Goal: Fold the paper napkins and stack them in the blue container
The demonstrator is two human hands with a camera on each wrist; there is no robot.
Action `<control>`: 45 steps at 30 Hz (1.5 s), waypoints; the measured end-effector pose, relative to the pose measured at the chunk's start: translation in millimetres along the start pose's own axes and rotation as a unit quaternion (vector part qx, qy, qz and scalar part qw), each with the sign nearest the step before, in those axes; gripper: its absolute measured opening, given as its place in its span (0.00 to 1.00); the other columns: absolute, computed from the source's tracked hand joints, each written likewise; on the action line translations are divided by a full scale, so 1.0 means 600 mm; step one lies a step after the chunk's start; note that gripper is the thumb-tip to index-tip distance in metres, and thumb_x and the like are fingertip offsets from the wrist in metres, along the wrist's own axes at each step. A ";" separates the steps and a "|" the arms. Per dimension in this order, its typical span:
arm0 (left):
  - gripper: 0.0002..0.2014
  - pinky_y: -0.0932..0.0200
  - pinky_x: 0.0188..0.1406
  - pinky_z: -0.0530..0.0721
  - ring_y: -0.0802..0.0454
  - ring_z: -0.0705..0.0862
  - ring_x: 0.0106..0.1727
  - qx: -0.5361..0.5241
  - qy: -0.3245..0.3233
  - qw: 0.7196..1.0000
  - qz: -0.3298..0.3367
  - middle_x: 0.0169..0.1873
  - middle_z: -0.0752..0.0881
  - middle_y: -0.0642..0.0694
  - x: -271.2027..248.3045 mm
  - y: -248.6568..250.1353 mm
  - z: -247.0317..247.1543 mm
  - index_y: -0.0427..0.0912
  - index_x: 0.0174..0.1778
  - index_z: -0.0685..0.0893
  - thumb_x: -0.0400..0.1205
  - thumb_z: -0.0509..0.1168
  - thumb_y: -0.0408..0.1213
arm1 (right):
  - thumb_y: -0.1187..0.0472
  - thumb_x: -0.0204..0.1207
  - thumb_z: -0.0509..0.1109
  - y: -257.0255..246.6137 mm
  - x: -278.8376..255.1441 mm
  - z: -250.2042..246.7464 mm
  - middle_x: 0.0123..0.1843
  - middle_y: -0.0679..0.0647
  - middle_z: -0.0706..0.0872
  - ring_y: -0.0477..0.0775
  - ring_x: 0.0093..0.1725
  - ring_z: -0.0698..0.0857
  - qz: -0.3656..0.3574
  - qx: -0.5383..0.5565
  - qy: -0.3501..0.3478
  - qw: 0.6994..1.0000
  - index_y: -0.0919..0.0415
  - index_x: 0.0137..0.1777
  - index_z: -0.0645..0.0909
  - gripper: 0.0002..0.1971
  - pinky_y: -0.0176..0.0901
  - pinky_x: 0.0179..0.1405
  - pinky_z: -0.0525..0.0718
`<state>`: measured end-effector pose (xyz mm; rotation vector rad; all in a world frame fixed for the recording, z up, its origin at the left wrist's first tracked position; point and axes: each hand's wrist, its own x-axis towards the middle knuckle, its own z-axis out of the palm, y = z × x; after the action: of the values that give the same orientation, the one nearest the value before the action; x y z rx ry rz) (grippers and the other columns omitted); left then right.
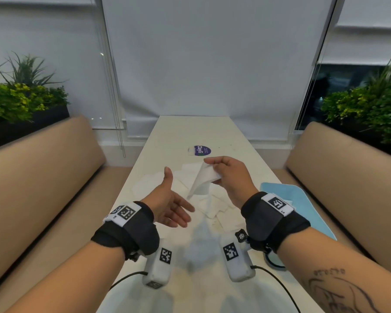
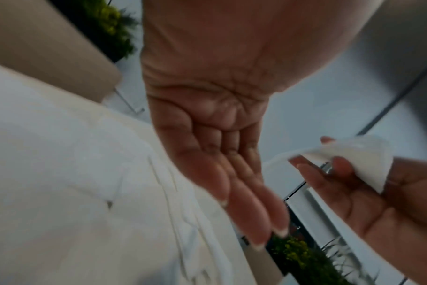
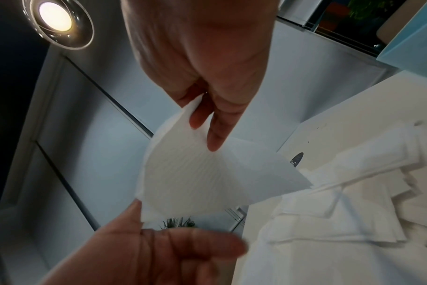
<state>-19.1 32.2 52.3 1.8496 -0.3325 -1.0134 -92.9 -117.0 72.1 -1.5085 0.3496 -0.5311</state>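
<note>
My right hand [image 1: 215, 171] pinches a white paper napkin [image 1: 202, 179] by its top edge and holds it above the table, its lower part hanging down. The same napkin [image 3: 197, 169] fills the middle of the right wrist view, gripped between thumb and fingers [image 3: 217, 131]. My left hand [image 1: 174, 206] hovers just left of it, palm up, fingers straight, holding nothing. Several loose white napkins [image 1: 215, 206] lie spread on the table beneath both hands. The blue container [image 1: 303, 204] sits at the table's right edge, partly hidden by my right wrist.
The long white table [image 1: 190, 132] runs away from me, with a purple round sticker [image 1: 202, 150] beyond the napkins. Tan bench seats [image 1: 43, 177] flank both sides. Planters with green plants [image 1: 20, 96] stand behind the benches. White blinds close off the far end.
</note>
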 end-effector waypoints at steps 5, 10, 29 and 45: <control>0.44 0.55 0.40 0.84 0.42 0.88 0.40 -0.185 -0.046 0.981 0.046 0.44 0.89 0.36 0.016 -0.001 0.016 0.36 0.58 0.82 0.78 0.35 0.71 | 0.74 0.80 0.54 -0.010 -0.024 -0.011 0.49 0.52 0.83 0.52 0.48 0.81 0.017 0.037 -0.025 0.999 0.62 0.46 0.85 0.17 0.45 0.47 0.86; 0.21 0.50 0.44 0.81 0.43 0.87 0.42 -0.353 -0.024 0.929 0.109 0.42 0.89 0.38 0.018 0.011 0.025 0.34 0.62 0.78 0.87 0.51 0.48 | 0.75 0.80 0.56 -0.007 -0.049 -0.034 0.49 0.50 0.83 0.49 0.47 0.81 0.044 -0.011 -0.089 0.995 0.68 0.49 0.85 0.14 0.43 0.43 0.90; 0.20 0.36 0.65 0.78 0.33 0.82 0.63 -0.332 -0.013 0.936 0.118 0.63 0.82 0.32 0.027 0.029 0.039 0.32 0.67 0.78 0.77 0.63 0.24 | 0.72 0.72 0.67 0.033 -0.059 -0.098 0.73 0.54 0.72 0.52 0.70 0.72 -0.309 -0.512 -0.045 0.800 0.43 0.76 0.69 0.35 0.41 0.58 0.79; 0.12 0.51 0.46 0.88 0.44 0.87 0.48 -0.238 -0.047 0.948 0.204 0.49 0.88 0.39 0.018 0.023 0.058 0.41 0.54 0.83 0.84 0.56 0.27 | 0.57 0.77 0.71 0.001 -0.075 -0.083 0.32 0.49 0.80 0.40 0.30 0.77 -0.099 -0.263 -0.081 0.956 0.55 0.34 0.79 0.10 0.31 0.32 0.75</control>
<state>-36.4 -2.7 51.9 1.2338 -0.4603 -0.8060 -157.1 -135.3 64.4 -2.1050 0.2193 -0.4881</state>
